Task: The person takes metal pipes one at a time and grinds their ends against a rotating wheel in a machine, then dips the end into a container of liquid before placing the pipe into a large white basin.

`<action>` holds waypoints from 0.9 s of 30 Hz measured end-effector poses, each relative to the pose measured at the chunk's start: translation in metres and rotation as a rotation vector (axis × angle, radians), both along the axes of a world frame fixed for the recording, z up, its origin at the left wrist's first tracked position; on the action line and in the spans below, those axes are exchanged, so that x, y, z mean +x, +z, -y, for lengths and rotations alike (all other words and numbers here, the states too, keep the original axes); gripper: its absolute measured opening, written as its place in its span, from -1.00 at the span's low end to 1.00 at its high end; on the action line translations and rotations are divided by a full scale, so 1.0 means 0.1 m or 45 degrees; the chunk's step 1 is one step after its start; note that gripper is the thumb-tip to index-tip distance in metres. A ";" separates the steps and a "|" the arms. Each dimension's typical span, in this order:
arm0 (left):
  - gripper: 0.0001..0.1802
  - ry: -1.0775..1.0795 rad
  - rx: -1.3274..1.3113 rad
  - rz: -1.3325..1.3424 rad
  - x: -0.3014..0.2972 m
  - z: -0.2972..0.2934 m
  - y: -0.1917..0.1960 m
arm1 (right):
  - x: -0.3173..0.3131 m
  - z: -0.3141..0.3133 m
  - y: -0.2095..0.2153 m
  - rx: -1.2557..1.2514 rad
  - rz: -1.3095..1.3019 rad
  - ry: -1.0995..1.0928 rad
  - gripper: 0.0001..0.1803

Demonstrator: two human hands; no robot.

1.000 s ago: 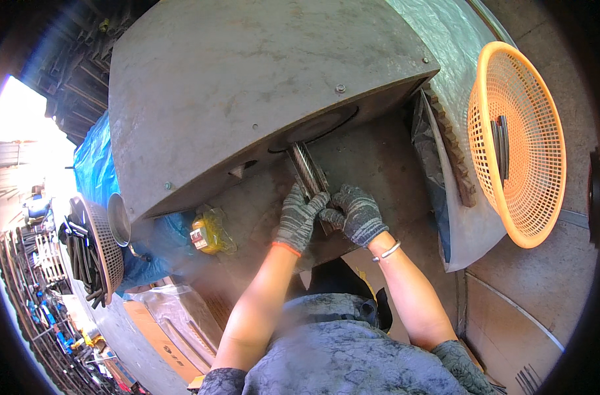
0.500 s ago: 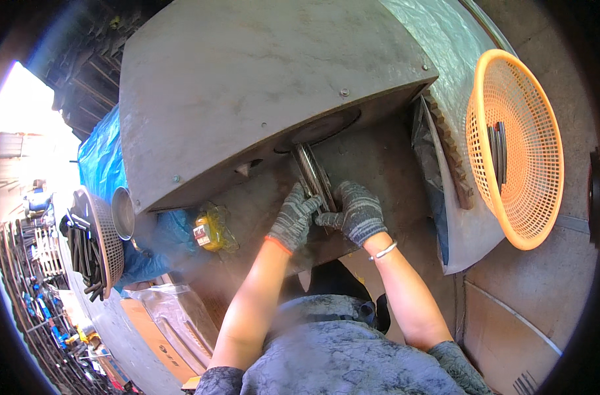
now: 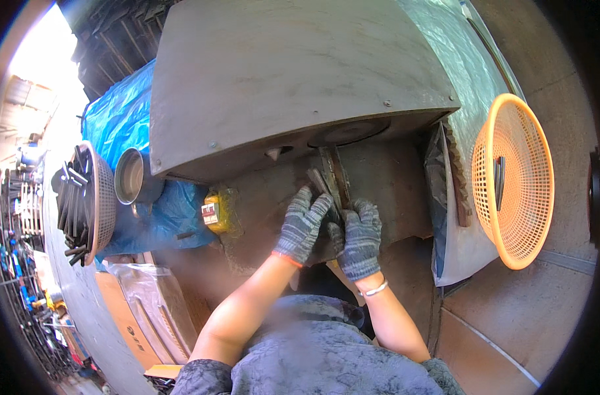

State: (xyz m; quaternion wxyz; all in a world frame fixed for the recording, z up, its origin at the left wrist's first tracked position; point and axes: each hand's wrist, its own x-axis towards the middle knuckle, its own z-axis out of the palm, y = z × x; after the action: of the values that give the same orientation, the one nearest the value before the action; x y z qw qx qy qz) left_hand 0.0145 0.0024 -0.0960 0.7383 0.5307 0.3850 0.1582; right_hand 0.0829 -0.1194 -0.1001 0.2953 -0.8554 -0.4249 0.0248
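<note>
My left hand (image 3: 304, 224) holds a short grey bar (image 3: 316, 178) that seems pinched between thumb and fingers, its far end poking up just left of a narrow metal rail (image 3: 340, 176). My right hand (image 3: 360, 240) is at the rail's near end, the thumb standing apart and the other fingers bent together; whether they grip anything I cannot tell. To handle this well, I judge it best to have the bar square to the rail, my pinch light but firm, wrists low, and my fingertips well back from the round plate (image 3: 349, 133) set in the hood (image 3: 300, 62) at the far end. Knitted gloves can snag, so loose yarn needs minding. The rail looks worn, bright along one edge and brownish along the other, straight and slim. Beneath it the surface (image 3: 398, 181) is dull, dusty metal; the hood is smooth grey sheet, bolted along its edge. To my left sits a yellow lump (image 3: 216, 214) in crinkled clear plastic; to my right, an orange basket (image 3: 542, 197) of latticed plastic with dark, slender rods (image 3: 499, 181) inside
</note>
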 end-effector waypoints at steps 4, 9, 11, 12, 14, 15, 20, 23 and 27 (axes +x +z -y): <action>-0.63 -0.021 -0.323 0.194 -0.14 -0.03 0.32 | -0.19 0.02 0.14 0.195 -0.274 0.063 -0.74; -0.69 0.013 -0.274 0.190 -0.29 -0.17 0.29 | -0.35 -0.05 0.11 0.248 -0.890 0.086 -0.70; -0.70 0.095 -0.439 0.197 -0.36 -0.23 0.27 | -0.48 -0.12 -0.01 0.352 -1.282 0.015 -0.68; -0.70 0.129 -0.484 0.200 -0.38 -0.26 0.21 | -0.54 -0.17 -0.07 0.369 -1.267 0.014 -0.65; -0.70 0.201 -0.568 0.208 -0.42 -0.34 0.02 | -0.63 -0.32 -0.18 0.404 -1.238 0.018 -0.60; -0.68 0.168 -0.516 0.232 -0.45 -0.38 -0.05 | -0.66 -0.40 -0.23 0.372 -1.182 0.066 -0.50; -0.69 0.167 -0.565 0.220 -0.44 -0.53 -0.12 | -0.72 -0.63 -0.31 0.372 -1.078 0.052 -0.45; -0.70 0.139 -0.547 0.222 -0.40 -0.60 -0.17 | -0.71 -0.68 -0.31 0.308 -1.092 -0.005 -0.44; -0.70 0.166 -0.587 0.268 -0.32 -0.67 -0.14 | -0.63 -0.78 -0.28 0.242 -1.040 -0.014 -0.44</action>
State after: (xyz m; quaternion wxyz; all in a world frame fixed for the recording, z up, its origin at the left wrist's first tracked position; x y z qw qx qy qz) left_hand -0.0179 0.0694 -0.1101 0.8640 0.3032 0.3653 0.1679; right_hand 0.0202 -0.0416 -0.1282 0.5173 -0.7464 -0.2689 0.3210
